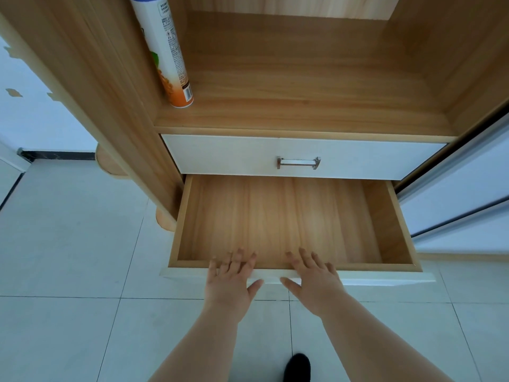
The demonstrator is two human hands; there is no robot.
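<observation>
Head view. The lower drawer [182, 216] of a wooden cabinet [118, 111] stands pulled far out over the tiled floor [68, 271]. The left hand [230, 282] and right hand [314, 282] lie side by side, near each other but not touching, on the middle of its front rim. Both hands are flat, with straight, spread fingers that grip nothing. The fingertips reach over the rim into the drawer and the thumbs point inward along the white front panel.

Hazards, as judged. If the hands push the drawer shut, fingertips left over the rim could be pinched against the lower edge of the upper drawer [234, 155]. A push that is stronger on one side could skew the drawer on its runners and jam it. Weight pressed down on the extended front would strain the runners. A hard closing jolt could topple the tall spray can [168, 51], which stands near the front left corner of the shelf [303, 106], onto the floor.

Containers. The lower drawer shows only bare wood, with nothing inside apart from the fingertips. The upper drawer is closed, its metal handle [298, 163] untouched and its contents hidden. The shelf carries the can alone. A dark shoe [297, 366] shows on the floor below the arms.
</observation>
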